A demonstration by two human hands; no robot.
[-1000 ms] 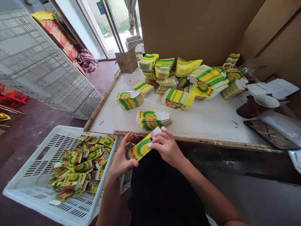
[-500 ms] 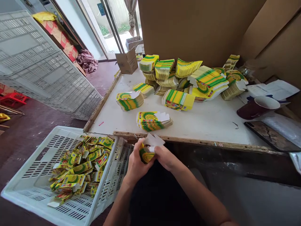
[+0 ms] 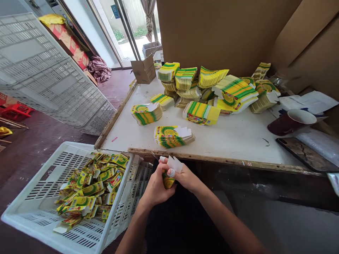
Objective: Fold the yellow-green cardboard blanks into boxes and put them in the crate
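**Hands close in on a small carton below the tabletop's near edge**

Both hands have drawn together since a second ago, when the flat yellow-and-green printed cardboard carton lay spread between them; now it is pinched into a narrower shape, its white flap standing up above the fingers. The left hand wraps around the carton's lower part, and the right hand grips it from the other side with the thumb against the flap. Both hands are closed on the carton, held just below the near edge of the white tabletop.

On the tabletop, right behind the hands at the near edge, lies a fanned stack of flat yellow-and-green carton blanks. Further back, towards the left edge, sits a second stack of blanks, and along the far edge a large heap of bundled blanks leans against a brown cardboard wall. At the right edge rest a dark maroon mug and a black phone.

Left of the hands, on the floor, a white slotted plastic crate holds a pile of folded yellow-and-green cartons.
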